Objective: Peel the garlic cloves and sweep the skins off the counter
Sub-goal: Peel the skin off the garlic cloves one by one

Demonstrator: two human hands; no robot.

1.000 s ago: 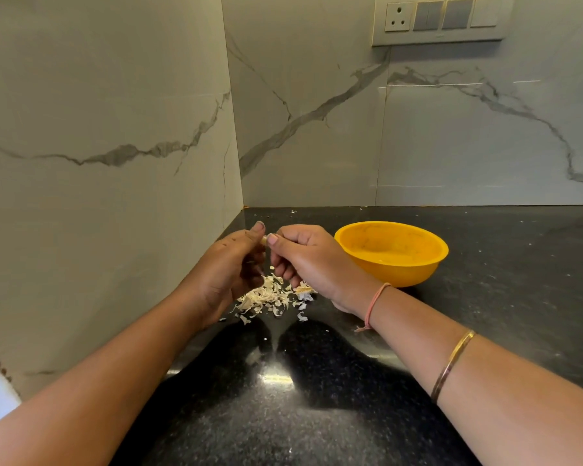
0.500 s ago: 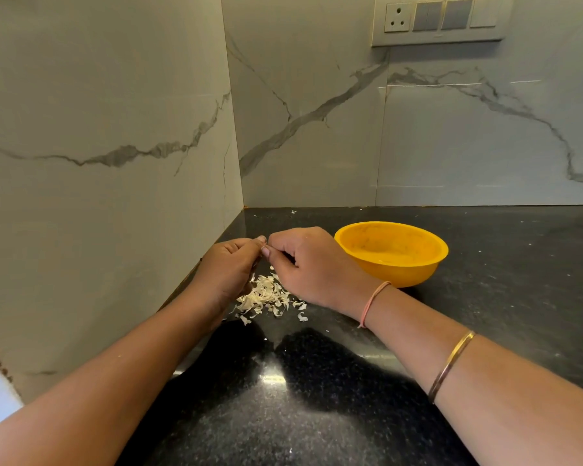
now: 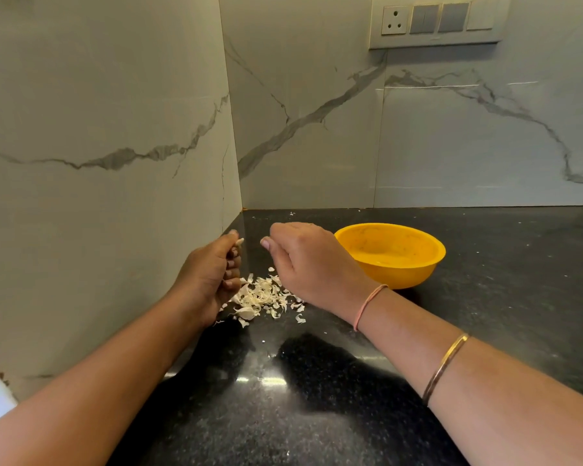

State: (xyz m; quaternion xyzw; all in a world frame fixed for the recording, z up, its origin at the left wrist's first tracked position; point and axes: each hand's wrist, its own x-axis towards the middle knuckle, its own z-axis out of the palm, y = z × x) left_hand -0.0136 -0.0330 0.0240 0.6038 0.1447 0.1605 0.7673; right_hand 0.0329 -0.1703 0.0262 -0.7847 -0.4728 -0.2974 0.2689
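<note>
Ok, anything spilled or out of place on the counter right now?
Only the garlic skins: a pile scattered on the black counter between the left hand and right hand, with a stray flake by the back wall. The yellow bowl sits upright beside it.

The left hand (image 3: 212,274) holds a garlic clove (image 3: 239,242) in its curled fingers, close to the side wall (image 3: 98,196). The right hand (image 3: 311,264) is just beside it, not touching, with its fingers curled under. A pile of skins (image 3: 261,297) lies on the black counter (image 3: 317,415) below both hands. A yellow bowl (image 3: 411,277) sits just past the right hand.
</note>
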